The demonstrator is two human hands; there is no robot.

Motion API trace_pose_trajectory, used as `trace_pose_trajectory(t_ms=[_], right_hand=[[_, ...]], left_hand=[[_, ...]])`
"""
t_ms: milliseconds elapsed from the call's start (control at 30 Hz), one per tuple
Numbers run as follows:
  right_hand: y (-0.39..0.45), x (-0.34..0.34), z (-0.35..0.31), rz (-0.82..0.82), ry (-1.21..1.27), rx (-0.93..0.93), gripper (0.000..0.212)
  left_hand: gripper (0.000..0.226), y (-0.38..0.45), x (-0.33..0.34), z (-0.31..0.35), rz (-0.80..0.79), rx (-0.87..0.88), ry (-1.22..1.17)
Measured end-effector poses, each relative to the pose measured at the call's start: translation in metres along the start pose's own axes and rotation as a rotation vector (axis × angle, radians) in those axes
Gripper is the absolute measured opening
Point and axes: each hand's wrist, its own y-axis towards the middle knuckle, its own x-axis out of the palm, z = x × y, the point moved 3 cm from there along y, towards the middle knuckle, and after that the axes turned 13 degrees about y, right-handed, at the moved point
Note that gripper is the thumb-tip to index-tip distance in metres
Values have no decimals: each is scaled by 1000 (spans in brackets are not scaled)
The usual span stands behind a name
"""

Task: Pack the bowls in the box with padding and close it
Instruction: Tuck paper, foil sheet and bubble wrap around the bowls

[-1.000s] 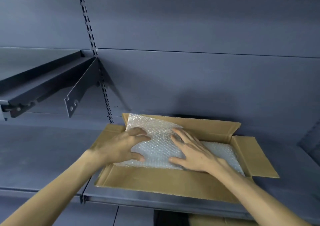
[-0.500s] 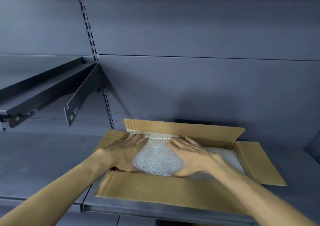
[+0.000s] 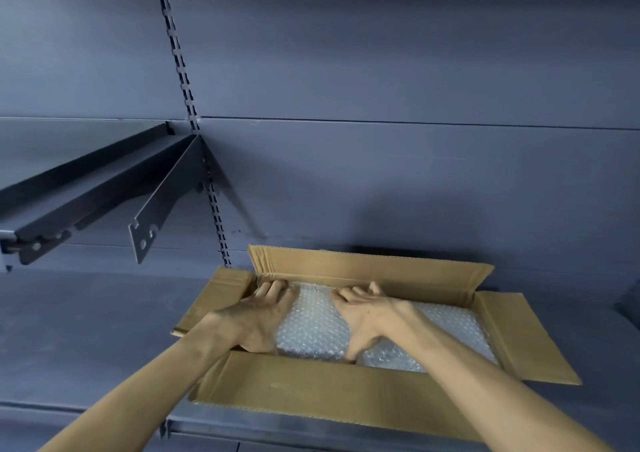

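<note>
An open cardboard box (image 3: 311, 385) lies on a dark metal shelf, all its flaps spread outward. Bubble wrap (image 3: 311, 327) fills the inside and hides whatever lies below; no bowl shows. My left hand (image 3: 256, 316) presses flat on the wrap at the box's left end, fingers reaching the far left corner. My right hand (image 3: 363, 313) presses flat on the wrap near the middle, fingers pointing to the far wall. More wrap (image 3: 450, 333) covers the right half of the box.
The shelf (image 3: 86, 330) extends left of the box. A second dark shelf (image 3: 86, 188) on a bracket juts out above at the left. A slotted upright (image 3: 187, 105) runs up the grey back panel behind the box.
The raised end of the bubble wrap has been pushed down flat into the box. Both hands slid forward toward the far wall while pressing it.
</note>
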Motion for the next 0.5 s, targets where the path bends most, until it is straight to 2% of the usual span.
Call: trace_pose_trajectory(t_ms=[133, 300, 500], right_hand=[[-5, 0, 4, -7, 45, 3, 134], [-11, -9, 4, 60, 132, -120, 139], [7, -4, -7, 0, 214, -129, 137]], left_hand=[[130, 1, -23, -18, -173, 44, -42], [132, 8, -29, -13, -119, 147, -51], [131, 18, -9, -2, -125, 130, -110]])
